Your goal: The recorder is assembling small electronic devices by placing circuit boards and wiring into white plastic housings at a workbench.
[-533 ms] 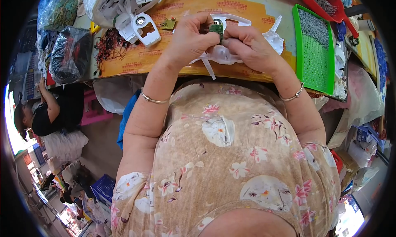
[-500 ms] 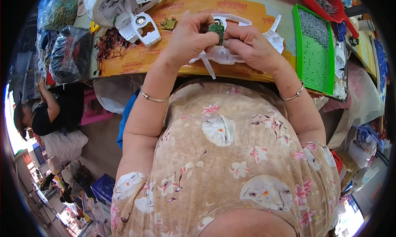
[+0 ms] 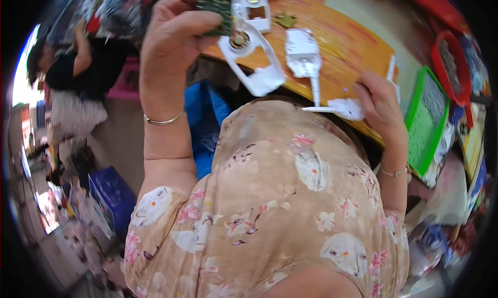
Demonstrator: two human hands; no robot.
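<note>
My left hand (image 3: 174,43) is raised at the upper left, thumb and fingers closed on a green circuit board (image 3: 215,12). Right beside the board is a white plastic housing (image 3: 262,72) with a round speaker (image 3: 239,40) set in it and an open loop below; whether wires join the two cannot be made out. Over at the table's right front, my right hand (image 3: 381,103) is blurred, its fingers bent, close against a small white plastic part (image 3: 348,108). Any grip on that part is hidden. Between the hands lies another white plastic piece (image 3: 303,54) with a thin stem.
Orange sheeting (image 3: 342,54) covers the worktable. A second white housing (image 3: 257,10) and a small yellowish board (image 3: 286,21) lie farther back. To the right are a green tray (image 3: 428,121) of small metal parts and a red scoop (image 3: 452,69). Another person (image 3: 85,64) sits at the left.
My hands have parted: the left moved left with the circuit board, the right went to the white part at the right. A speaker housing now shows beside the board. The view has shifted.
</note>
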